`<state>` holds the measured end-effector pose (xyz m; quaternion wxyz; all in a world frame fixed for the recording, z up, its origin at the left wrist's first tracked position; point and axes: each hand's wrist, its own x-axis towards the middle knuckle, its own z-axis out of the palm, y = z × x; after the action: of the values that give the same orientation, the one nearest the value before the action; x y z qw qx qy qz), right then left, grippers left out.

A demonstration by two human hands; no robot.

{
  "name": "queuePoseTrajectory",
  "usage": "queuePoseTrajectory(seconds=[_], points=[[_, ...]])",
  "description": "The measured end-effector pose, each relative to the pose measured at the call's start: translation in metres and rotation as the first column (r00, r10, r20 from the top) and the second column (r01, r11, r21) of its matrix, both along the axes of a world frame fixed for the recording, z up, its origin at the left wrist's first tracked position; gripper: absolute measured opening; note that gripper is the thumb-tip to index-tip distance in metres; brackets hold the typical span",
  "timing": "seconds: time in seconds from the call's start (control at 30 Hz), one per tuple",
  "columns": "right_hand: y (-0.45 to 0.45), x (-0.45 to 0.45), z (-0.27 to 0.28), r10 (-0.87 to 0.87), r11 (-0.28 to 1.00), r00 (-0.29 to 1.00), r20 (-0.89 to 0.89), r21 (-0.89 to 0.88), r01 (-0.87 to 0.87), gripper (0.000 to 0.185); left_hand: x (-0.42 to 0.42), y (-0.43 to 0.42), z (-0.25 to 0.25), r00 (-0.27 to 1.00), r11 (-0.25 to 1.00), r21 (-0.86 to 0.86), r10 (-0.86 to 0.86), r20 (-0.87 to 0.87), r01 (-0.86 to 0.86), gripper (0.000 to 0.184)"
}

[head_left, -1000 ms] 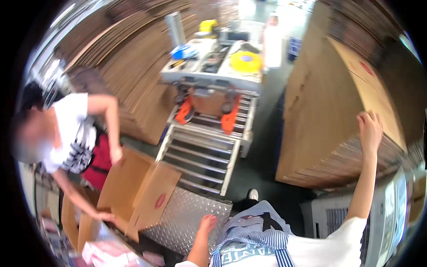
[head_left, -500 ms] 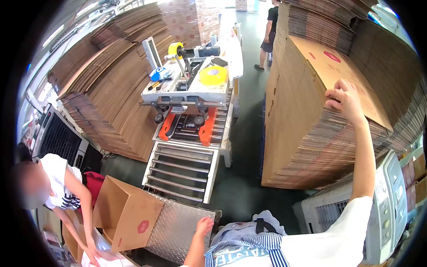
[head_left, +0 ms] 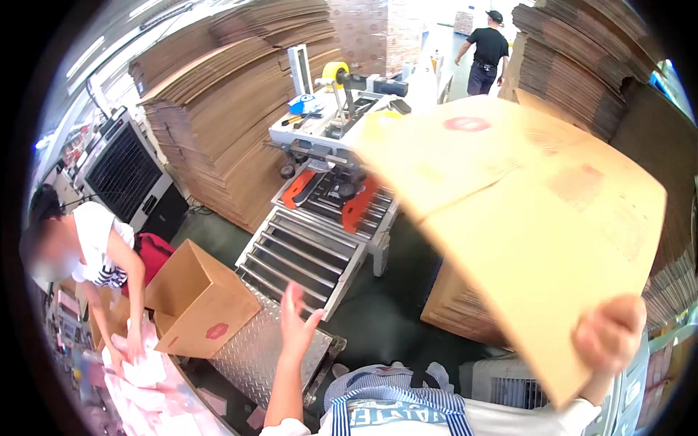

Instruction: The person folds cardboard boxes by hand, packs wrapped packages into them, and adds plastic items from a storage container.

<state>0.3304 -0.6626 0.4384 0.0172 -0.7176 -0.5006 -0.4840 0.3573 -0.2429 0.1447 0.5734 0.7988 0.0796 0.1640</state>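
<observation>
A flattened cardboard box [head_left: 538,211] with red printed marks is raised in the air on the right. My right hand [head_left: 609,334] grips it near its lower right corner, fingers closed over the edge. Lower and to the left, my left hand [head_left: 297,323] is held up with its fingers apart and nothing in it, over a metal diamond-plate surface [head_left: 251,363]. An opened carton [head_left: 211,301] with a red mark stands on the left side of that plate.
A roller conveyor [head_left: 302,254] leads to a taping machine [head_left: 342,116] ahead. Stacked flat cardboard stands left [head_left: 218,123] and right [head_left: 574,65]. A co-worker [head_left: 94,247] at left handles pink-white items [head_left: 156,385]. Another person [head_left: 486,54] is in the background.
My right hand has lifted the flattened cardboard box off the right stack and brought it nearer. My left hand has risen and opened. The view has turned right.
</observation>
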Motion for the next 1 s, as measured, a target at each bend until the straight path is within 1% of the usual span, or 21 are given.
queuePoseTrajectory(seconds=[0.03, 0.1, 0.13, 0.17, 0.2, 0.23, 0.3, 0.33, 0.37, 0.43, 0.47, 0.53, 0.57, 0.63, 0.73, 0.77, 0.83, 0.87, 0.9, 0.97, 1.0], points=[[0.009, 0.002, -0.001, 0.167, 0.986, 0.986, -0.012, 0.016, -0.167, 0.013, -0.004, -0.004, 0.028, 0.996, 0.929, 0.366, 0.033, 0.081, -0.061, 0.084], [0.020, 0.017, -0.020, 0.390, 0.915, 0.921, -0.023, 0.126, -0.384, 0.015, -0.016, 0.011, 0.035, 0.973, 0.699, 0.685, 0.071, 0.221, -0.207, 0.097], [0.023, 0.023, -0.028, 0.432, 0.898, 0.882, -0.191, 0.184, -0.400, 0.016, -0.022, 0.020, 0.036, 0.931, 0.634, 0.702, 0.080, 0.356, -0.323, 0.079], [0.027, 0.037, -0.038, 0.433, 0.901, 0.828, -0.357, 0.184, -0.392, 0.017, -0.034, 0.034, 0.022, 0.847, 0.775, 0.431, 0.244, 0.471, -0.463, 0.045], [0.030, 0.051, -0.049, 0.418, 0.908, 0.754, -0.507, 0.193, -0.373, 0.017, -0.062, 0.054, 0.012, 0.806, 0.678, 0.477, 0.311, 0.504, -0.560, 0.032], [0.050, 0.079, -0.072, 0.445, 0.896, 0.691, -0.570, 0.283, -0.343, 0.014, -0.091, 0.074, 0.003, 0.755, 0.567, 0.511, 0.378, 0.536, -0.647, 0.026], [0.089, 0.133, -0.118, 0.531, 0.843, 0.543, -0.650, 0.470, -0.261, 0.010, -0.142, 0.091, 0.013, 0.727, 0.275, 0.695, 0.455, 0.514, -0.664, 0.022], [0.117, 0.149, -0.145, 0.418, 0.879, 0.612, -0.671, 0.468, -0.088, 0.012, -0.162, 0.091, 0.016, 0.736, 0.241, 0.748, 0.511, 0.445, -0.619, 0.021], [0.146, 0.160, -0.171, 0.297, 0.881, 0.659, -0.691, 0.464, 0.090, 0.014, -0.183, 0.099, 0.006, 0.758, 0.228, 0.817, 0.559, 0.337, -0.531, 0.024], [0.204, 0.163, -0.200, 0.036, 0.943, 0.657, -0.753, 0.244, 0.228, 0.027, -0.196, 0.093, 0.007, 0.727, 0.244, 0.856, 0.657, 0.200, -0.456, 0.023], [0.232, 0.163, -0.226, 0.031, 0.990, 0.678, -0.734, 0.115, 0.080, 0.035, -0.200, 0.097, -0.006, 0.716, 0.232, 0.868, 0.674, 0.182, -0.439, 0.021], [0.287, 0.140, -0.278, 0.091, 0.985, 0.762, -0.642, -0.055, -0.164, 0.050, -0.197, 0.104, -0.016, 0.676, 0.189, 0.866, 0.708, 0.207, -0.463, 0.019], [0.313, 0.122, -0.295, 0.158, 0.963, 0.807, -0.569, -0.093, -0.255, 0.059, -0.198, 0.110, -0.016, 0.652, 0.253, 0.861, 0.750, 0.115, -0.442, 0.022], [0.354, 0.099, -0.296, 0.110, 0.944, 0.802, -0.587, -0.192, -0.270, 0.072, -0.191, 0.114, -0.011, 0.643, 0.042, 0.863, 0.685, 0.342, -0.503, 0.024], [0.393, 0.111, -0.269, -0.043, 0.911, 0.732, -0.680, -0.327, -0.250, 0.086, -0.202, 0.122, -0.010, 0.726, 0.079, 0.903, 0.626, 0.285, -0.423, 0.026], [0.404, 0.117, -0.262, -0.088, 0.893, 0.694, -0.715, -0.365, -0.263, 0.085, -0.207, 0.126, -0.011, 0.728, 0.084, 0.903, 0.625, 0.282, -0.422, 0.026], [0.429, 0.130, -0.280, -0.091, 0.908, 0.684, -0.724, -0.343, -0.242, 0.078, -0.218, 0.134, -0.015, 0.799, 0.234, 0.899, 0.575, 0.179, -0.370, 0.022], [0.437, 0.138, -0.287, -0.107, 0.911, 0.702, -0.704, -0.352, -0.214, 0.071, -0.218, 0.133, -0.012, 0.829, 0.316, 0.859, 0.524, 0.195, -0.402, 0.022], [0.443, 0.142, -0.279, -0.121, 0.914, 0.720, -0.683, -0.360, -0.189, 0.064, -0.222, 0.135, -0.016, 0.830, 0.324, 0.856, 0.525, 0.191, -0.402, 0.022], [0.437, 0.160, -0.270, -0.346, 0.849, 0.629, -0.696, -0.517, -0.106, 0.046, -0.236, 0.139, -0.024, 0.863, 0.233, 0.914, 0.465, 0.197, -0.333, 0.039], [0.426, 0.170, -0.262, -0.314, 0.894, 0.621, -0.718, -0.443, -0.060, 0.043, -0.236, 0.141, -0.025, 0.860, 0.236, 0.911, 0.471, 0.195, -0.337, 0.039]])
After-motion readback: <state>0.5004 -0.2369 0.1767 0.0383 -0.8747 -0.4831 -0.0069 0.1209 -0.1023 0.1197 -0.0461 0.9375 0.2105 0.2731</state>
